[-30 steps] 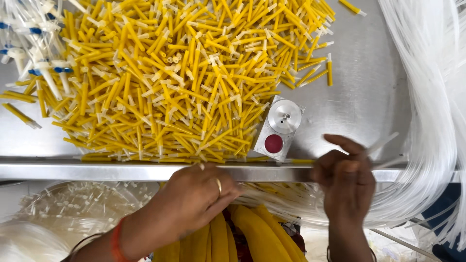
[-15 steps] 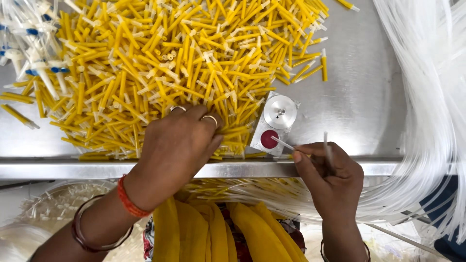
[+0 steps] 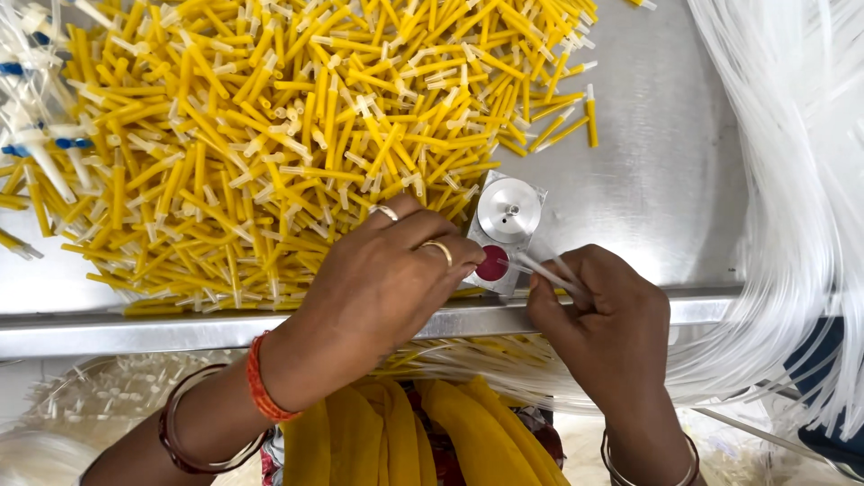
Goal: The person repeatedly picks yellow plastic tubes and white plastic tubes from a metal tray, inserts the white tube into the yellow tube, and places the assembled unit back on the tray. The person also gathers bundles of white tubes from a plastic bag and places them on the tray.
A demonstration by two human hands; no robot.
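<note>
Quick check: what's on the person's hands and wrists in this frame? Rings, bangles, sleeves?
Both arms are bare, no sleeves or gloves. The left hand wears two rings: a silver-coloured one and a gold-coloured one. The left wrist has an orange-red thread band and thin dark bangles further up. The right hand shows no rings; its wrist carries thin dark bangles.

Your steel worktop [image 3: 666, 180] carries a broad heap of yellow capped pieces [image 3: 270, 135] across its left and middle. At the far left lie white pieces with blue tips [image 3: 36, 135]. A small square device [image 3: 504, 232] sits near the front edge, and clear tubing [image 3: 792, 180] drapes over the right.
</note>
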